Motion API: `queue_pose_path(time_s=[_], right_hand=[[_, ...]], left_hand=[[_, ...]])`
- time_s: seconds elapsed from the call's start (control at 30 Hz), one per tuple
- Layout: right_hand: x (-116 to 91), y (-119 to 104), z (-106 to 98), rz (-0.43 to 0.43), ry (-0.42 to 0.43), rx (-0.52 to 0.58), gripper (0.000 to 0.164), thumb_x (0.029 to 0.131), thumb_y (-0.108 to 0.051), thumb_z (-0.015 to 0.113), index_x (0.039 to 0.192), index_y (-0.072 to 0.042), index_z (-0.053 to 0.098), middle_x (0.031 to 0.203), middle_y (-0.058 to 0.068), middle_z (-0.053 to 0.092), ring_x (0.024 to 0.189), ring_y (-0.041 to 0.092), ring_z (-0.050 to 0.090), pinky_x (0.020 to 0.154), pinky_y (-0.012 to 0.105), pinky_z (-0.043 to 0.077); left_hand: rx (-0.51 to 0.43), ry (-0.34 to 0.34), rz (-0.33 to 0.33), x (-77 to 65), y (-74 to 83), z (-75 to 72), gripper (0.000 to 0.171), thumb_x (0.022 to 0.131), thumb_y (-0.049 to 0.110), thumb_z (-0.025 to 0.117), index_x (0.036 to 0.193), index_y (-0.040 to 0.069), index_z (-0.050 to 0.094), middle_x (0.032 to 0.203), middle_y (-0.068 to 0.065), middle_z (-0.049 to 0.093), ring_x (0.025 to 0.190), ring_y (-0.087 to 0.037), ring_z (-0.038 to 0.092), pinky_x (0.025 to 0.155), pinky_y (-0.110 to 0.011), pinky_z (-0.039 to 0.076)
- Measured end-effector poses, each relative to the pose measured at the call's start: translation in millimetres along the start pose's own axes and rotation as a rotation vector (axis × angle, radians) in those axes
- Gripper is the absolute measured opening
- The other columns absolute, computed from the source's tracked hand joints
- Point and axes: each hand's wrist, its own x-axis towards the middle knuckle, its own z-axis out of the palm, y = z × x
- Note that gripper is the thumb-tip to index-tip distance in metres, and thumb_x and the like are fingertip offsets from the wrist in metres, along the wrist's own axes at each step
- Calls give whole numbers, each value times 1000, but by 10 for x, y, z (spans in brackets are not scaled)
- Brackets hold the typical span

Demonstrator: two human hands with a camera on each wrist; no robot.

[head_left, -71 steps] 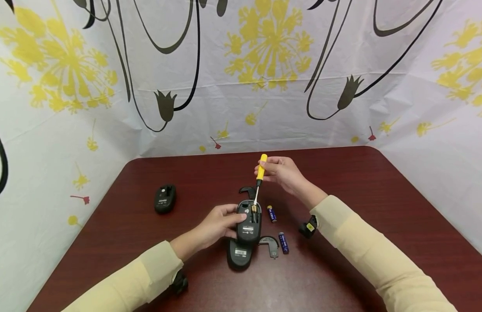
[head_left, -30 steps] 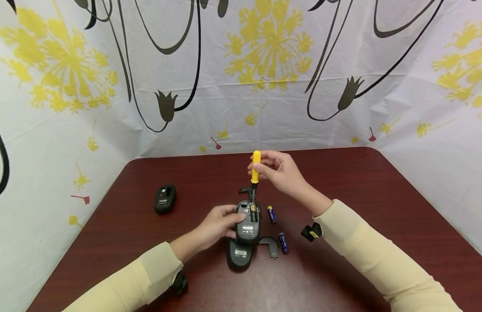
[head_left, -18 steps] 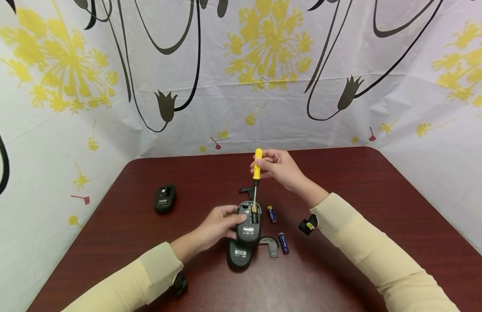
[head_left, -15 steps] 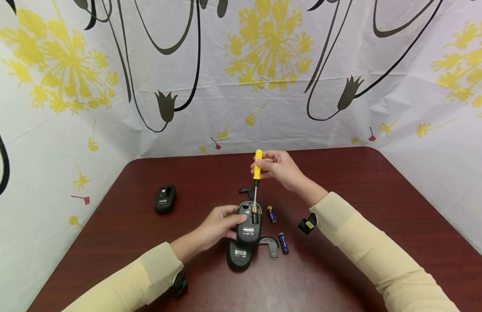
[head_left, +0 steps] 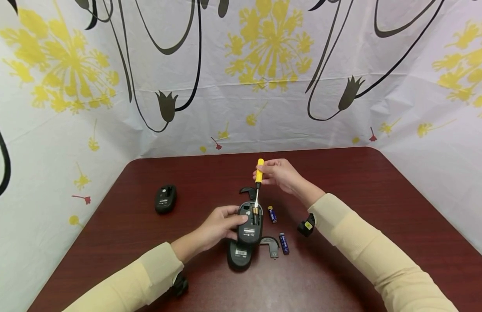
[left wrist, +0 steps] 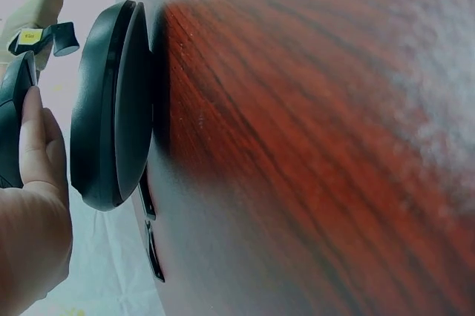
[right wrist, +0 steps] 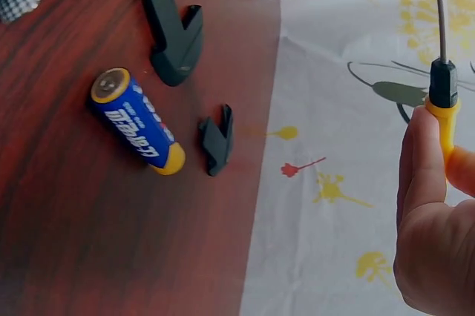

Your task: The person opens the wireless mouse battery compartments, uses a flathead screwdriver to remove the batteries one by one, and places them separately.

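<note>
My left hand (head_left: 221, 223) holds a black computer mouse (head_left: 249, 235) underside up, with its battery compartment uncovered. A gold-and-black battery (head_left: 256, 211) shows inside that slot. Between thumb and fingers, my right hand (head_left: 283, 175) pinches a yellow-handled screwdriver (head_left: 259, 175). The shaft points down, and its tip is at the battery's upper end in the head view. Below the held mouse, a second black mouse (head_left: 239, 256) lies underside up on the table, partly overlapped by it. In the left wrist view, the held mouse (left wrist: 10, 123) is raised off the tabletop.
Two blue batteries, one farther (head_left: 272, 214) and one nearer (head_left: 283, 243), lie right of the mice. One dark battery cover (head_left: 273, 247) lies near them; another cover (head_left: 247, 191) is behind the held mouse. A third mouse (head_left: 165, 199) sits at the left.
The screwdriver handle first moved left and more upright, then came back right and lower, leaning slightly right. Its tip stays at the battery slot. The left hand and its mouse have hardly moved.
</note>
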Motion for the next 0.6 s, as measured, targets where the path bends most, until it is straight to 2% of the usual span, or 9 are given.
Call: queue_pose_path(time_s=[0.2,0.37,0.47,0.6], right_hand=[[23,68,-14,53,17,5,28,88,-15,54,106,7,53,103,24,58,97,32,56,80,37,47],[1,66,-9,26,33,16,29,88,-15,55,108,6,53,106,25,57,100,34,54,77,35,49],[-37,35,-8,-47,29,10,30,87,-15,56,108,7,53,103,25,58,96,32,56,75,35,49],[-111,-25,-1,-209,4,-32,32,87,-17,57,109,6,51,104,29,55,93,33,57,76,40,49]], left_hand=[[-4,-10,-4,5,-8,-6,44,83,17,62,118,-6,48,98,-19,60,84,-26,61,64,-40,52],[-6,-15,-9,3,-19,-6,43,83,16,61,118,-6,48,97,-19,60,83,-25,61,64,-39,52],[-5,-12,-13,0,-20,-3,43,84,17,61,118,-6,48,96,-19,60,83,-25,61,64,-39,52],[-12,-3,-17,-3,-7,0,43,84,17,61,118,-6,48,97,-19,60,83,-25,61,63,-39,52]])
